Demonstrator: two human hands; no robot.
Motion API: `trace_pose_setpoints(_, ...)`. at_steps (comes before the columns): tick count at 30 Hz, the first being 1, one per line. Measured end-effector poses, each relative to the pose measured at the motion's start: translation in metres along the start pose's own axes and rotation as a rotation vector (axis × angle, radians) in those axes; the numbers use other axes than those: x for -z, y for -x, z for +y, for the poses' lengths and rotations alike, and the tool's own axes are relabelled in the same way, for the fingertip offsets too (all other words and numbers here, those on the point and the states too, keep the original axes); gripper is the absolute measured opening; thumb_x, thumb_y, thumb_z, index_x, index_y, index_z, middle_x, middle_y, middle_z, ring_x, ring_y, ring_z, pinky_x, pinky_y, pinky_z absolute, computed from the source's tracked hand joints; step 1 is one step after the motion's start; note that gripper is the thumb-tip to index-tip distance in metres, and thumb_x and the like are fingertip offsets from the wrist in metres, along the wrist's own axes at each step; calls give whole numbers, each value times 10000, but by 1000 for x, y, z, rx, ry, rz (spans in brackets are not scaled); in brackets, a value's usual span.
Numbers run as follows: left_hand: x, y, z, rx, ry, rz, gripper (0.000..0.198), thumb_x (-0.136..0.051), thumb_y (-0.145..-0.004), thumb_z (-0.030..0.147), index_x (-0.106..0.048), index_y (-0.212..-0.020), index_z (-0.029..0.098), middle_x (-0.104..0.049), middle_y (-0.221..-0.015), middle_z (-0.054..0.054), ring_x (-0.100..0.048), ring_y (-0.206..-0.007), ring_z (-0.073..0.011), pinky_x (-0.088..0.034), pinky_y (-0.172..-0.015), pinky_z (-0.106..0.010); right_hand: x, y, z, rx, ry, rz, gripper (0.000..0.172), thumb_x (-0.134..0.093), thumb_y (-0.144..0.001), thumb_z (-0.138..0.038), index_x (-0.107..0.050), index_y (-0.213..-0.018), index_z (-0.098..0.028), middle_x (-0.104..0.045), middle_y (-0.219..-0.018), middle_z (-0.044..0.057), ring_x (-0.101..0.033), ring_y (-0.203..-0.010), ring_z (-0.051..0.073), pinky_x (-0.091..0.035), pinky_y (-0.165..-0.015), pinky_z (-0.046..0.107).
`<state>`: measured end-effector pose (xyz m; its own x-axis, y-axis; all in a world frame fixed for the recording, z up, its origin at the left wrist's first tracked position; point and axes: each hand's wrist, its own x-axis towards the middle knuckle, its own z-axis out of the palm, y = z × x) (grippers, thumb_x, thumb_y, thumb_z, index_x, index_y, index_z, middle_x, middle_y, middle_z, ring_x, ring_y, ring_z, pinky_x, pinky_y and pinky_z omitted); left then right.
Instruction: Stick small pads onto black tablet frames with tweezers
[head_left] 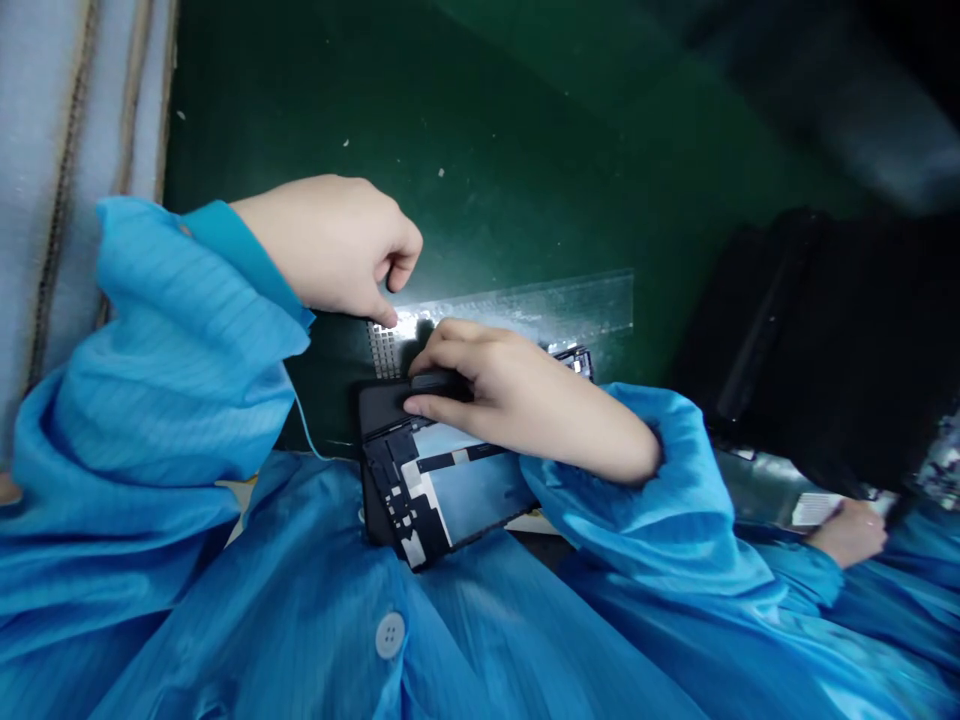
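1. Left hand (330, 245): fingers curled into a loose fist, knuckles up. The tip of one finger presses down on the near end of the clear strip; whether it pinches the strip cannot be told.
2. Right hand (517, 395): lies palm down over the top of the device panel, with its fingertips closed on the black piece.
3. Black piece (433, 381): small and dark, held against the upper edge of the device panel, just below the left hand.
4. Device panel (450, 490): flat dark slab with black, white and pale blue patches on its open face. It lies tilted at the near edge of the desk, partly over the person's lap, between the two sleeves.
5. Clear strip (555, 300): long transparent sheet lying flat on the desk just behind the right hand. A grid of small squares (382, 345) shows at its left end.
6. Desk (525, 150): dark green surface with a few pale specks.
7. Blue gown (300, 620): covers both arms and the lap; one white button (390, 634) is visible.
8. Thin blue cord (306, 430): runs down beside the left sleeve.
9. Black trays (825, 340): dark stack on the right, blurred.
10. Co-worker's hand (851, 530): at the far right, in a blue sleeve, well apart from the panel.
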<state>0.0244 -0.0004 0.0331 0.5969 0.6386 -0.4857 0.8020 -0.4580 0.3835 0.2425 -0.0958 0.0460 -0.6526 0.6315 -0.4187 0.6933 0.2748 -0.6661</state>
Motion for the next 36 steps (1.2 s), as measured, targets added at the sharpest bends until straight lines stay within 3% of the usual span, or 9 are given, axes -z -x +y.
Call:
trace_pose_setpoints(3,-2,0,3,1,-27,4,272,-810,-808,480,-764,-959,258,-793,-955,5,-598,-730,-162,-302,-710,-327,0,3,1,113,-101,-56,57,-740,-1010,-156,-792,-1032,-167,-740,-1083,80,-697,-962,220,-564,-875,373)
trace_pose_setpoints(8,-2,0,4,-18,-3,28,200,-781,-810,434,-752,-895,254,-790,-874,7,-562,-673,-141,-308,-688,-321,4,23,1,130,-198,-13,145,-653,-1030,-140,-785,-1078,-176,-751,-1122,81,-715,-1004,216,-582,-926,386)
trace_pose_setpoints(12,3,3,0,3,30,-13,187,-697,-851,408,-787,-927,263,-777,-779,6,-613,-672,-158,-365,-735,-313,6,23,-3,32,-425,417,229,-583,-1114,-234,-793,-1021,-232,-765,-1101,50,-723,-1099,227,-569,-996,389)
trace_pose_setpoints(14,7,5,-4,44,51,-12,200,-691,-859,405,-806,-951,270,-775,-766,8,-647,-698,-173,-413,-789,-318,6,9,-2,-8,-457,660,310,-566,-1149,-313,-810,-972,-240,-746,-990,35,-724,-1021,220,-575,-960,383)
trace_pose_setpoints(16,8,6,-7,53,63,-9,215,-680,-868,397,-820,-964,266,-783,-795,7,-663,-737,-178,-452,-850,-325,6,-10,4,-24,-398,758,372,-590,-1156,-414,-815,-920,-234,-680,-832,15,-700,-871,196,-588,-884,364)
trace_pose_setpoints(20,7,4,-10,43,64,-2,148,-714,-859,383,-808,-868,269,-763,-743,23,-642,-710,-162,-470,-920,-339,9,-35,22,26,-392,604,393,-760,-1025,-641,-802,-982,-252,-715,-888,7,-738,-912,202,-656,-900,370)
trace_pose_setpoints(24,2,-1,-14,46,60,25,86,-757,-797,384,-783,-789,303,-758,-700,27,-627,-647,-175,-427,-746,-358,13,-36,30,64,-440,478,482,-891,-866,-710,-797,-1062,-280,-805,-1126,43,-780,-1076,260,-694,-1029,448)
trace_pose_setpoints(28,0,-2,-16,29,69,51,116,-747,-754,429,-782,-755,319,-746,-667,16,-596,-589,-182,-402,-687,-388,10,-37,28,50,-416,377,440,-844,-913,-710,-802,-1019,-285,-834,-1112,51,-795,-1067,272,-686,-1078,471)
trace_pose_setpoints(36,2,-2,-9,108,6,11,213,-737,-769,493,-810,-830,302,-734,-691,-32,-555,-631,-207,-383,-787,-397,9,-42,32,87,-422,322,336,-844,-984,-581,-770,-1072,-265,-839,-1132,41,-783,-1066,211,-681,-1027,389)
